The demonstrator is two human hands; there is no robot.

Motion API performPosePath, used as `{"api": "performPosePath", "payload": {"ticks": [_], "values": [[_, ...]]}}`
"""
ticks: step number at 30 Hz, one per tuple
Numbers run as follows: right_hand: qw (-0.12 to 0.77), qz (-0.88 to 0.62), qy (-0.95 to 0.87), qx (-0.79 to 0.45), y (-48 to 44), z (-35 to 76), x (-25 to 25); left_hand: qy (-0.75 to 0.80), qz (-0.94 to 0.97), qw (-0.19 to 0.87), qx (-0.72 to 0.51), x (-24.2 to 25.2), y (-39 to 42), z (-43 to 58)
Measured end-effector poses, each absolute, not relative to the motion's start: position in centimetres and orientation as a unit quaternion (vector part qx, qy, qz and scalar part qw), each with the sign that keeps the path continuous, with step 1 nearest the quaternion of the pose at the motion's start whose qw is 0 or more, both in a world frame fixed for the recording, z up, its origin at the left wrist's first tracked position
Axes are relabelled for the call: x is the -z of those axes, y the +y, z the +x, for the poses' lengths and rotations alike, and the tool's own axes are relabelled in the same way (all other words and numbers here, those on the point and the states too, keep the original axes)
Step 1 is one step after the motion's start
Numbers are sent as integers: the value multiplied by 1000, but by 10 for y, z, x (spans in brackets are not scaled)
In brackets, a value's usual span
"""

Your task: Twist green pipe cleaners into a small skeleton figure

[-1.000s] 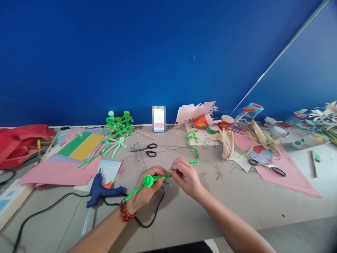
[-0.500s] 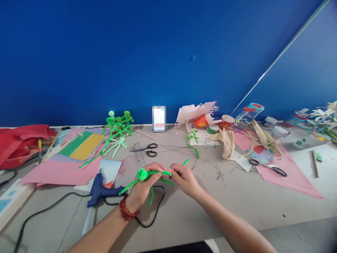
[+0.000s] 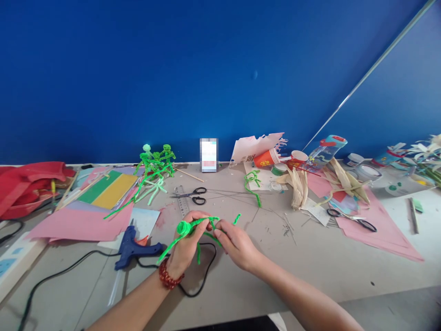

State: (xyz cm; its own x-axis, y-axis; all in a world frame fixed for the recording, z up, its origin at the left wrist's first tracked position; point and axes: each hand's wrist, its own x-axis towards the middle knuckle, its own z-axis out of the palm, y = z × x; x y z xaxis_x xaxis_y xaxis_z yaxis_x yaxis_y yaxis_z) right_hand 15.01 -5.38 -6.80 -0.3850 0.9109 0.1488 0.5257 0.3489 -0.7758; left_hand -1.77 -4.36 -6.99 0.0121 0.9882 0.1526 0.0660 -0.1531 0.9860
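Note:
A bright green pipe-cleaner figure with a round coiled head lies in my left hand, whose fingers and thumb pinch its twisted body. Its long stems stick out to the lower left and below the hand. My right hand is closed, thumb against forefinger, on a green pipe-cleaner stem beside the left fingertips. One stem end pokes up beyond the right knuckles. A red beaded bracelet circles the left wrist.
Left of my hands lies a blue glue gun with a black cable. Beyond them are black-handled scissors, a ruler and thin wires. Several green pipe-cleaner figures stand at the back left. Dried husks and pink paper lie right.
My right hand has moved slightly left and down, bending a stem downward near the left fingertips. The left hand keeps its hold on the figure.

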Motion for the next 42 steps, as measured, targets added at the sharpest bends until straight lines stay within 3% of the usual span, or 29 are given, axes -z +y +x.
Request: {"api": "performPosePath", "payload": {"ticks": [5, 10, 13, 18, 30, 36, 42], "values": [[299, -438, -840, -115, -56, 150, 68, 490, 577, 395, -521, 66, -42, -17], [366, -404, -836, -63, -50, 157, 66, 476, 580, 415, -515, 73, -41, -14], [425, -402, -803, -110, -45, 161, 65, 452, 590, 442, -502, 74, -40, -15], [502, -388, -713, -299, -40, 162, 68, 431, 632, 457, -454, 70, -41, -19], [468, -439, -487, -592, -38, 159, 70, 367, 714, 415, -429, 67, -43, -21], [435, -440, -460, -637, -37, 157, 71, 368, 668, 463, -451, 65, -46, -19], [461, -458, -486, -584, -41, 156, 71, 419, 595, 520, -447, 65, -42, -18]]}}
